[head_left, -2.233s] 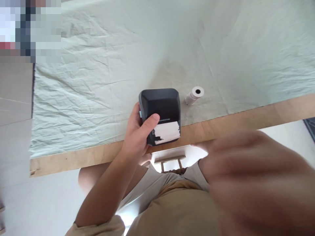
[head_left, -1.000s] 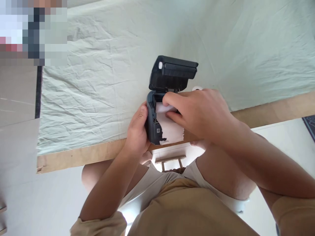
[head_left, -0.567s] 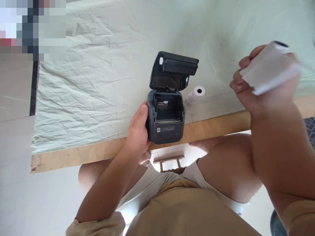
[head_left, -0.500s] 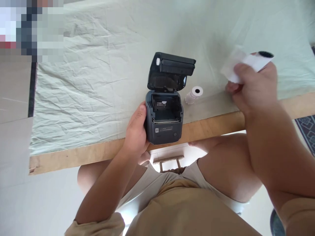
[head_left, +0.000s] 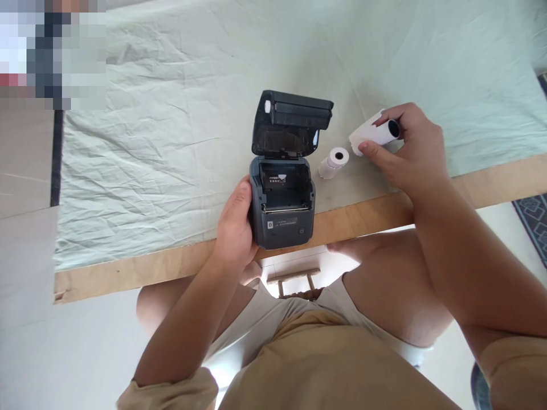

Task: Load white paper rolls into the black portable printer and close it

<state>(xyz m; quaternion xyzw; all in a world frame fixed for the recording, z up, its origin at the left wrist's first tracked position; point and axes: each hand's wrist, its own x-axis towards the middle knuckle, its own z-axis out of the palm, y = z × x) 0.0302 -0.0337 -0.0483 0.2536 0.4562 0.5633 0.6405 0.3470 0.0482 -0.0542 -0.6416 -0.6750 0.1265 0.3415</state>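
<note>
My left hand (head_left: 235,225) clasps a dark grey plastic printer (head_left: 284,228), its lid (head_left: 297,115) raised, just left of a small white paper roll (head_left: 330,167) on pale green cloth (head_left: 171,142), while my right hand (head_left: 421,145) pinches a larger white paper roll (head_left: 370,132).

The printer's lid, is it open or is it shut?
Open. The lid stands raised from the printer, exposing its compartment; the left hand holds the printer's side.
</note>
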